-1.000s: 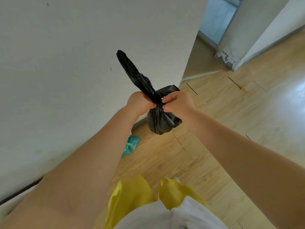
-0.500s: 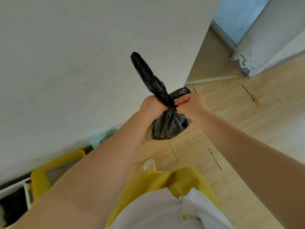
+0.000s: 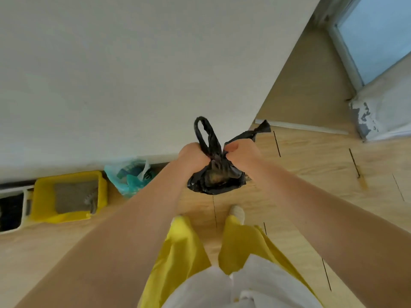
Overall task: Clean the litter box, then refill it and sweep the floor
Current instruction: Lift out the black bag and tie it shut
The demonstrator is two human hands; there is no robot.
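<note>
The left hand [image 3: 194, 157] and the right hand [image 3: 242, 153] were both closed tightly on the neck of a small black bag [image 3: 216, 176], one at each side, with the knuckles almost meeting over the twisted plastic. The bag hung in the air below the two fists, in front of the person's body and above the wooden floor [image 3: 311, 165]. Its lower part was round and full. From the left hand one loop [image 3: 205, 132] of black plastic stood up, and from the right hand a short twisted end [image 3: 259, 130] pointed up and to the right of the bag. Both bare forearms reached forward to the bag from the bottom corners of the view.

Under the bag, closer to the person, were yellow trousers [image 3: 184, 252], a white shirt [image 3: 233, 287] and the tip of one light shoe [image 3: 237, 213] on the floor.

To the left of the bag, a thin teal plastic bag [image 3: 129, 176] lay at the foot of a white wall [image 3: 133, 74]. Further left of the bag, also along this wall, stood the yellow litter box [image 3: 44, 196], with grey-brown litter [image 3: 71, 197] inside and what seemed to be a scoop [image 3: 92, 200] at its right edge, though this was blurred. Beyond the litter box, at the left border, part of a white frame [image 3: 24, 210] with something dark inside was visible.

Far to the upper right of the bag, a wall corner with damaged paint [image 3: 362, 116] stood next to a pale blue panel [image 3: 375, 36]
</note>
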